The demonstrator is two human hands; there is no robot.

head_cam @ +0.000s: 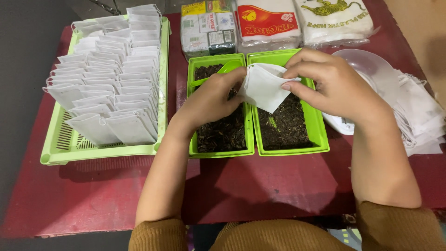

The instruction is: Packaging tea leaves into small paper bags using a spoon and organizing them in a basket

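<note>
White filter bag (263, 88) pinched by left hand (211, 100), right hand (332, 83) fingers; red-yellow-labelled white packet (267, 23) behind green trays (320, 139)

Centre of frame: the left hand (211, 100) and right hand (332, 86) pinch a white paper pouch (261, 87) above two green trays (316, 135) of dark loose tea (283, 125). Left: a pale green basket (60, 151) of filled pouches (111, 69). Right edge: empty pouches (420, 114) on the red desk (260, 186).

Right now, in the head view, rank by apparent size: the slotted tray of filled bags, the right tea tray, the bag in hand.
1. Slotted tray
2. Right tea tray
3. Bag, held by both hands, nearer the camera.
</note>
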